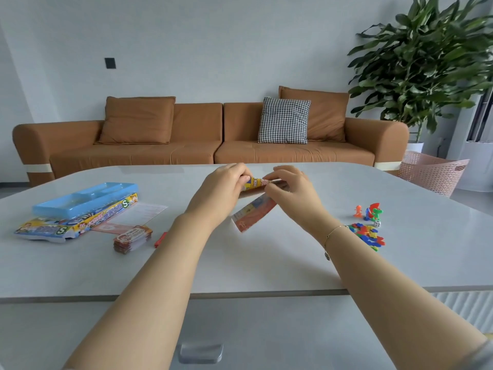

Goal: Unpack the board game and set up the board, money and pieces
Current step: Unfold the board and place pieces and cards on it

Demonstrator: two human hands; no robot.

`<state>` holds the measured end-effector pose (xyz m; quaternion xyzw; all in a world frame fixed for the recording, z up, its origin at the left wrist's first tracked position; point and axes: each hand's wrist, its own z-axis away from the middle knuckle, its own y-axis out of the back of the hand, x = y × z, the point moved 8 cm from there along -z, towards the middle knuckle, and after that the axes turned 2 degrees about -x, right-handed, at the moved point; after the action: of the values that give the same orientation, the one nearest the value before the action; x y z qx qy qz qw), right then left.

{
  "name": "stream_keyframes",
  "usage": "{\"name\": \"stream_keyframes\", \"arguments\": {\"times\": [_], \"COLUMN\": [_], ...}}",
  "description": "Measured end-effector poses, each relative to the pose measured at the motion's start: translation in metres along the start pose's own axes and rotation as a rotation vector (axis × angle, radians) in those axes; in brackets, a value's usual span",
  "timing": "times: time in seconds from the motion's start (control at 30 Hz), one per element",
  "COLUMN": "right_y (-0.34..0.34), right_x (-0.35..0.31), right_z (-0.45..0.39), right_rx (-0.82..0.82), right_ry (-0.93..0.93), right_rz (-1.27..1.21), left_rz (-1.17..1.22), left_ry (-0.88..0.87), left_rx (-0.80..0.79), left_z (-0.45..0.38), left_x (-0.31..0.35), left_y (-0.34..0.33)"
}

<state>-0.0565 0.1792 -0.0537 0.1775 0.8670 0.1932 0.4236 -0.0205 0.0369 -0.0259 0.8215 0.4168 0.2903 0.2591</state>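
Note:
Above the middle of the white table (pixel 266 263), my left hand (pixel 226 188) and my right hand (pixel 289 189) both pinch a folded, colourful game board (pixel 253 209). Its lower flap hangs down toward the table between my wrists. At the left lie the flattened game box (pixel 64 225) with a blue plastic tray (pixel 85 200) on top, a printed sheet (pixel 136 213) and a stack of cards (pixel 132 239). At the right stand small plastic figures (pixel 369 210), a white die (pixel 377 223) and a pile of coloured plastic pieces (pixel 366 235).
A small red piece (pixel 160 239) lies beside the cards. Beyond the table stands a brown sofa (pixel 208 137) with cushions. A pink basket (pixel 432 174) and a large potted plant (pixel 426 70) are at the right.

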Motion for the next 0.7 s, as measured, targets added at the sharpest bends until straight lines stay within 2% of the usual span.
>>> {"name": "stream_keyframes", "arguments": {"times": [0.1,0.23,0.3,0.37,0.4,0.5,0.6,0.7], "right_y": [0.009,0.015,0.018,0.023,0.026,0.03,0.033,0.034], "right_x": [-0.002,0.003,0.006,0.012,0.017,0.028,0.035,0.038], "right_z": [0.001,-0.002,-0.004,-0.004,-0.003,0.001,0.005,0.006], "right_rx": [0.07,0.123,0.147,0.177,0.195,0.243,0.283,0.294], "right_ry": [0.047,-0.03,-0.085,-0.166,-0.21,-0.301,-0.331,-0.351], "right_rz": [0.126,0.106,0.051,-0.056,-0.128,-0.322,-0.364,-0.37], "left_rz": [0.027,0.055,0.004,0.014,0.087,0.438,0.645,0.946], "left_ry": [-0.03,-0.122,-0.082,0.08,0.206,0.555,0.677,0.753], "left_rx": [0.019,0.135,0.218,0.267,0.236,-0.022,-0.179,-0.148], "left_z": [-0.004,-0.01,-0.011,-0.01,-0.008,0.002,0.01,0.013], "left_x": [0.009,0.019,0.01,-0.009,-0.019,-0.04,-0.041,-0.035], "left_y": [0.009,0.028,0.034,0.037,0.035,0.008,-0.012,-0.022]}}
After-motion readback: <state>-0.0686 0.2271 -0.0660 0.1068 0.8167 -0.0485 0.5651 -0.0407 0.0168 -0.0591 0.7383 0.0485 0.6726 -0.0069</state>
